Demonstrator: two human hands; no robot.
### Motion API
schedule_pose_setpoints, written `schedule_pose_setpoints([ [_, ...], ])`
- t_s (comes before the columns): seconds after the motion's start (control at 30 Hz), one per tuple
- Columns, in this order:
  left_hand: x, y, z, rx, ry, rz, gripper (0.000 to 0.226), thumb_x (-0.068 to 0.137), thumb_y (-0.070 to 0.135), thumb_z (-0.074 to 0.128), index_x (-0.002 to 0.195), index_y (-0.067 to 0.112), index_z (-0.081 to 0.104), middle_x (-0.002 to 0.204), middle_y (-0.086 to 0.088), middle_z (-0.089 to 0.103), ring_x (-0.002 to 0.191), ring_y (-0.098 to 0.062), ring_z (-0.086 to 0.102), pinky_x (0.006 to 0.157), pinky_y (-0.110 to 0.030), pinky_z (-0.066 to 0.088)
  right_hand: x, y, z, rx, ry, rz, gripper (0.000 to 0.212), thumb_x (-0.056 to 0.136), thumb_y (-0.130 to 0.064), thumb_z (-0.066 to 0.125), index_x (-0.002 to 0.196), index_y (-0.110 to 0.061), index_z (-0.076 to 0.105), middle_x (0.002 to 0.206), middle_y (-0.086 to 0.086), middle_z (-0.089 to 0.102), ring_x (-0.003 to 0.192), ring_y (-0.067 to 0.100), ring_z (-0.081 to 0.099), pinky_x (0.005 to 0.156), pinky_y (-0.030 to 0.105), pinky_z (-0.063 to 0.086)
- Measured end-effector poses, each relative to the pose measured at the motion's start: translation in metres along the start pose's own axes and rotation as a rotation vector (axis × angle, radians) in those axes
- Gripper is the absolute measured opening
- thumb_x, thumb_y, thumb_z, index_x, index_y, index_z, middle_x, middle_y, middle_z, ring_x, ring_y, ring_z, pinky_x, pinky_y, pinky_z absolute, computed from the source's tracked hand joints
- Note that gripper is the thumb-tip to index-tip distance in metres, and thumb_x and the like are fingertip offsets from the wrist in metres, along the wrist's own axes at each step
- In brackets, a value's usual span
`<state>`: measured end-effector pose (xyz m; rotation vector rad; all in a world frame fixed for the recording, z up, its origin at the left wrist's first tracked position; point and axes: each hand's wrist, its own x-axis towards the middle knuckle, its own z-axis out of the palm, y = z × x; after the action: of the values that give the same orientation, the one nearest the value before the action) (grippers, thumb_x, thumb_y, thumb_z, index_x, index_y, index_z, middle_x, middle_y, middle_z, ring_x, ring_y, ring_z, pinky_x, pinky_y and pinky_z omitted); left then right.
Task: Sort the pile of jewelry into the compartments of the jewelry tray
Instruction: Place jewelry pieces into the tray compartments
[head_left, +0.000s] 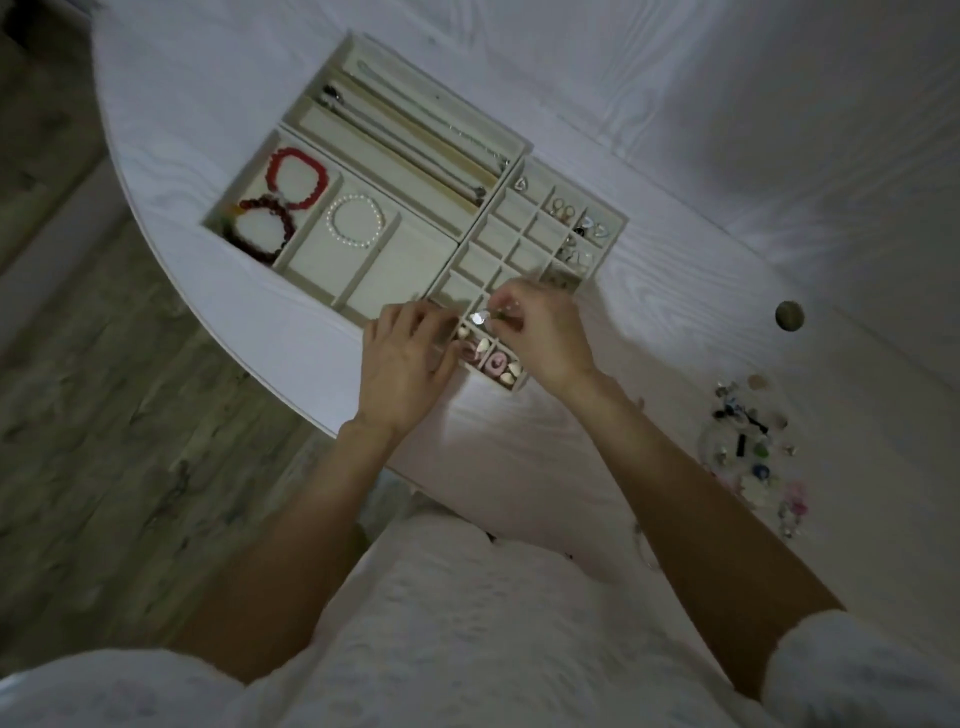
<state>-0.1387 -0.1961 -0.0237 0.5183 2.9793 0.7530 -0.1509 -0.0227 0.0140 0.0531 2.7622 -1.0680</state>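
Fingers of the right hand (540, 338) pinch a small pale earring (479, 318) over the jewelry tray (615, 221) at the table's near edge, ready to drop it. Left hand (408, 358) curls on the tray's near corner, seemingly steadying it; the unsorted pile (753, 447) waits by the right edge.

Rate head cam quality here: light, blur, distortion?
Head view: dim overall, with a brighter patch around the hands; motion blur softens the loose jewelry pile and the small piece at the fingertips; wide-angle bends the table edge; bracelets stay readable.
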Motion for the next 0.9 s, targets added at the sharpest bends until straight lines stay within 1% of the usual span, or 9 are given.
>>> schedule_pose_setpoints([
  [0.1, 0.002, 0.0, 0.0, 0.0, -0.004, 0.014, 0.034, 0.089, 0.034, 0.049, 0.114, 0.015, 0.063, 0.108, -0.008, 0.06, 0.1, -0.03, 0.05, 0.08, -0.038, 0.035, -0.003, 0.007, 0.0, -0.226, 0.079, -0.078, 0.011, 0.083, -0.007, 0.066, 0.094, -0.008, 0.066, 0.108, 0.007, 0.058, 0.087, 0.022, 0.061, 0.073, 0.033, 0.053],
  [0.17, 0.004, 0.0, -0.001, 0.002, 0.02, 0.036, 0.032, 0.089, 0.032, 0.051, 0.113, 0.016, 0.063, 0.108, -0.008, 0.06, 0.1, -0.027, 0.048, 0.08, -0.036, 0.033, -0.008, 0.011, -0.004, -0.257, 0.161, -0.076, 0.012, 0.082, -0.002, 0.064, 0.093, -0.006, 0.067, 0.11, 0.009, 0.057, 0.094, 0.023, 0.058, 0.074, 0.026, 0.049],
  [0.23, 0.008, -0.003, -0.001, 0.018, 0.04, 0.064, 0.029, 0.089, 0.03, 0.054, 0.112, 0.016, 0.064, 0.109, -0.008, 0.059, 0.1, -0.026, 0.046, 0.08, -0.035, 0.031, -0.012, 0.015, -0.004, -0.276, 0.199, -0.094, 0.01, 0.08, -0.002, 0.066, 0.088, -0.006, 0.068, 0.106, 0.012, 0.057, 0.1, 0.027, 0.055, 0.076, 0.027, 0.047],
  [0.33, 0.016, -0.006, -0.001, 0.046, 0.029, 0.111, 0.027, 0.088, 0.027, 0.056, 0.111, 0.018, 0.066, 0.111, -0.009, 0.059, 0.102, -0.026, 0.044, 0.08, -0.035, 0.031, -0.008, 0.016, 0.004, -0.334, 0.172, -0.097, 0.006, 0.078, -0.012, 0.071, 0.083, -0.009, 0.071, 0.102, 0.011, 0.058, 0.1, 0.03, 0.051, 0.083, 0.035, 0.048],
  [0.47, 0.029, -0.005, -0.002, 0.119, -0.069, 0.187, 0.03, 0.086, 0.029, 0.053, 0.113, 0.022, 0.066, 0.117, -0.008, 0.056, 0.107, -0.025, 0.04, 0.081, -0.035, 0.029, 0.003, 0.005, 0.016, -0.466, 0.153, -0.038, 0.009, 0.078, -0.021, 0.07, 0.077, -0.013, 0.075, 0.098, 0.007, 0.057, 0.096, 0.028, 0.048, 0.083, 0.038, 0.043],
  [0.53, 0.035, -0.005, -0.003, 0.147, -0.124, 0.204, 0.032, 0.087, 0.033, 0.049, 0.112, 0.025, 0.067, 0.119, -0.006, 0.055, 0.108, -0.025, 0.04, 0.082, -0.035, 0.028, 0.007, 0.001, 0.019, -0.533, 0.111, -0.001, 0.014, 0.08, -0.024, 0.066, 0.081, -0.015, 0.076, 0.099, 0.005, 0.055, 0.098, 0.026, 0.045, 0.085, 0.037, 0.038],
  [0.67, 0.042, -0.005, -0.002, 0.14, -0.151, 0.228, 0.031, 0.085, 0.03, 0.049, 0.11, 0.025, 0.067, 0.117, -0.004, 0.055, 0.107, -0.024, 0.04, 0.08, -0.034, 0.028, 0.011, 0.0, 0.019, -0.566, 0.091, 0.001, 0.014, 0.081, -0.023, 0.064, 0.082, -0.014, 0.075, 0.098, 0.006, 0.055, 0.099, 0.027, 0.047, 0.084, 0.036, 0.037],
  [0.77, 0.043, -0.006, -0.005, 0.098, -0.109, 0.24, 0.031, 0.084, 0.024, 0.052, 0.112, 0.02, 0.065, 0.116, -0.005, 0.056, 0.106, -0.026, 0.042, 0.08, -0.035, 0.031, 0.009, 0.0, 0.022, -0.55, 0.192, -0.088, 0.003, 0.075, -0.01, 0.07, 0.077, -0.01, 0.072, 0.088, 0.009, 0.058, 0.089, 0.03, 0.055, 0.075, 0.039, 0.044],
  [0.9, 0.043, -0.008, -0.007, 0.084, -0.114, 0.248, 0.033, 0.085, 0.027, 0.046, 0.11, 0.018, 0.066, 0.117, -0.006, 0.056, 0.107, -0.027, 0.042, 0.08, -0.038, 0.034, 0.005, -0.001, 0.018, -0.393, 0.271, -0.085, 0.003, 0.076, -0.005, 0.067, 0.074, -0.008, 0.067, 0.083, 0.011, 0.058, 0.08, 0.029, 0.054, 0.067, 0.037, 0.047],
])
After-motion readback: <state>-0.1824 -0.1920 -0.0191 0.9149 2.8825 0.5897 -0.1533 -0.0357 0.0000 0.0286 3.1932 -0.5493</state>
